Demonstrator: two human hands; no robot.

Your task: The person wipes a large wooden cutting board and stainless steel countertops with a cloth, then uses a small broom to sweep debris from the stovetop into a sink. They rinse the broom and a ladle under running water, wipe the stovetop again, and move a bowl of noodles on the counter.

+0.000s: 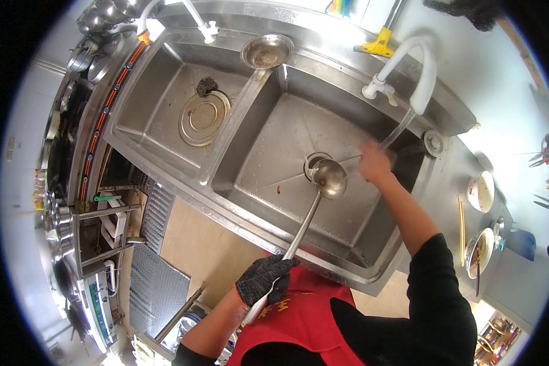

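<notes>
My left hand (265,281), in a dark grey knitted glove, grips the long metal handle of a ladle (330,179). The ladle's round bowl hangs over the right basin (279,123) of a stainless steel sink, partly covering the drain (318,161). Bare and blurred by motion, my right hand (374,161) is over the right side of that basin, by the water stream (399,128) running from a white faucet (423,87). Its fingers are too smeared to show whether they hold anything. A small red scrap (278,189) lies on the basin floor.
In the left basin lie a round metal lid (204,120) and a dark scrubber (206,86). A metal bowl (267,51) rests on the divider's far end. Bowls (480,192) and chopsticks (461,228) occupy the right counter. A yellow-headed tool (379,43) leans behind the sink.
</notes>
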